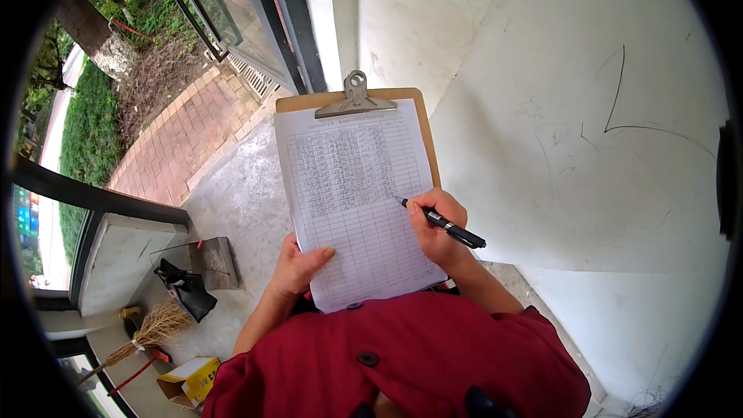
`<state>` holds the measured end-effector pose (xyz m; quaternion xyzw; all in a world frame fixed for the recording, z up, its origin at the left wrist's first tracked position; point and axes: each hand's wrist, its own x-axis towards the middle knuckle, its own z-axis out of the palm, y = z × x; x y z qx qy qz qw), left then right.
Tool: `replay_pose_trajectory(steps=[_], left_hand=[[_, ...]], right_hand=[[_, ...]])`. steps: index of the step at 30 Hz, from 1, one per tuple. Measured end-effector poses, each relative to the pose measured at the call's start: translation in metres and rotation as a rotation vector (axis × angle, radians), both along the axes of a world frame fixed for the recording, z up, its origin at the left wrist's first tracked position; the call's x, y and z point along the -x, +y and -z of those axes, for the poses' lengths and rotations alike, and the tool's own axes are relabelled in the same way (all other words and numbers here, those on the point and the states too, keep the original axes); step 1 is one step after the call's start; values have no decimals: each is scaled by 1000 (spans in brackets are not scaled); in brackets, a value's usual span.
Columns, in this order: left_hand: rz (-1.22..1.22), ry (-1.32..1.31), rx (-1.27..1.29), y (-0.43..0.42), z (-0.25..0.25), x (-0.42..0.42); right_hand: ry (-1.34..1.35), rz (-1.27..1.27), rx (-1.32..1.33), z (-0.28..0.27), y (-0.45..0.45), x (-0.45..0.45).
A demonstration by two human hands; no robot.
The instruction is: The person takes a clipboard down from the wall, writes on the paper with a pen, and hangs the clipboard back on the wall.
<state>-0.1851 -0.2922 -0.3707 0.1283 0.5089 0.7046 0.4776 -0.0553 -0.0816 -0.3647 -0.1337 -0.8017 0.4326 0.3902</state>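
Observation:
A brown clipboard with a metal clip is held in front of my red top. On it lies a printed form, its upper rows filled with handwriting and its lower rows blank. My left hand grips the lower left edge of the board, thumb on top of the paper and fingers hidden underneath. In my right hand is a black pen, pinched between thumb and fingers. The pen's tip is at the right side of the form, near the last written rows; whether it touches the paper I cannot tell.
A white wall with dark scribbles rises on the right. At upper left, a glass door stands open onto brick paving. A straw broom, a dustpan with a black bag, and a yellow box are at lower left.

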Motion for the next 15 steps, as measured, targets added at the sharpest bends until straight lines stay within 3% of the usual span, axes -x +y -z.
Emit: replay_pose_trajectory(steps=[15], left_hand=[[-20,35,63,2,-3,-3]], right_hand=[[-1,29,-9,5,1,-1]])
